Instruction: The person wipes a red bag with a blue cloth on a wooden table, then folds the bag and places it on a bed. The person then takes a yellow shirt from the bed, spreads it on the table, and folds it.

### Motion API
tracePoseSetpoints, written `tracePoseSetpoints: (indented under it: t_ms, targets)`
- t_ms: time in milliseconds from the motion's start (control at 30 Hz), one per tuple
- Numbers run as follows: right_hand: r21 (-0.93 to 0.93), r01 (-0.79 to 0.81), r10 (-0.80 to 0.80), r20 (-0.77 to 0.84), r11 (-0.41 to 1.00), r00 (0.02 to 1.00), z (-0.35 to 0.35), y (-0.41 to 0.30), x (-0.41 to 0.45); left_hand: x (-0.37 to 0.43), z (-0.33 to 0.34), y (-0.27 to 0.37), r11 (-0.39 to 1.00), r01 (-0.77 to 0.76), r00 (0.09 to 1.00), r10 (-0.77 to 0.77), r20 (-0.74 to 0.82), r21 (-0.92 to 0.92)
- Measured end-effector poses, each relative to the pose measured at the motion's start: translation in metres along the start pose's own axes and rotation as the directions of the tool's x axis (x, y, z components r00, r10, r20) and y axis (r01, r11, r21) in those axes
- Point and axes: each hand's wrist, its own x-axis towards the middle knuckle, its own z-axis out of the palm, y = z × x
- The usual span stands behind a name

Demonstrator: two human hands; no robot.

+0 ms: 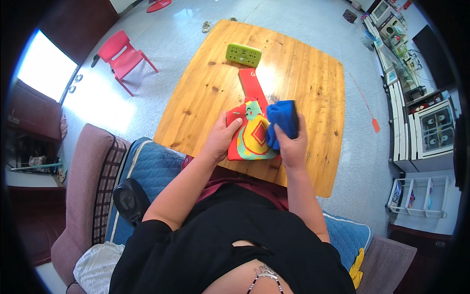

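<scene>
My left hand (224, 136) grips the left edge of a red knitted item (233, 149) with a green and yellow pattern, its thumb on top. In my right hand (292, 143) is a folded or bundled blue cloth (282, 119) with a dark edge, held against the right side of the knitted item. Both are at the near edge of a wooden table (194, 95). Beyond them a flat red strip (251, 81) lies on the tabletop, bearing a pale mark. Past its far end stands a green power socket block (243, 55).
A pink plastic chair (124, 58) stands on the floor at the left. A sofa with a blue quilted cover (156, 161) is around me, with a black object (130, 200) on it. White cabinets (400, 121) and a small white rack (418, 196) line the right wall.
</scene>
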Motion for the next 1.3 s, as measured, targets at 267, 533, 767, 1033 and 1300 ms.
tracePoseSetpoints:
  t_ms: [267, 533, 767, 1033, 1300]
  targets:
    - [-0.473, 0.499, -0.326, 0.403, 0.726, 0.855, 0.027, 0.014, -0.015, 0.008, -0.022, -0.020, 0.999, -0.003, 0.988, -0.003, 0.156, 0.039]
    - [-0.367, 0.704, -0.484, 0.531, 0.608, 0.695, 0.029, 0.023, -0.002, 0.008, -0.005, -0.027, 0.993, -0.118, 0.991, 0.116, 0.070, 0.031]
    - [-0.487, 0.314, -0.322, 0.070, 0.815, 0.944, 0.021, 0.046, 0.000, 0.014, -0.013, -0.025, 0.987, -0.030, 0.997, 0.018, 0.078, 0.160]
    - [-0.125, 0.074, -0.078, -0.030, 0.989, 0.996, -0.005, 0.057, -0.009, 0.008, -0.002, 0.011, 0.862, 0.390, 0.919, -0.347, 0.184, -0.322]
    - [-0.070, 0.108, -0.111, -0.034, 0.992, 0.993, -0.005, 0.050, -0.012, 0.027, -0.002, 0.028, 0.920, -0.384, 0.921, 0.376, 0.097, 0.081]
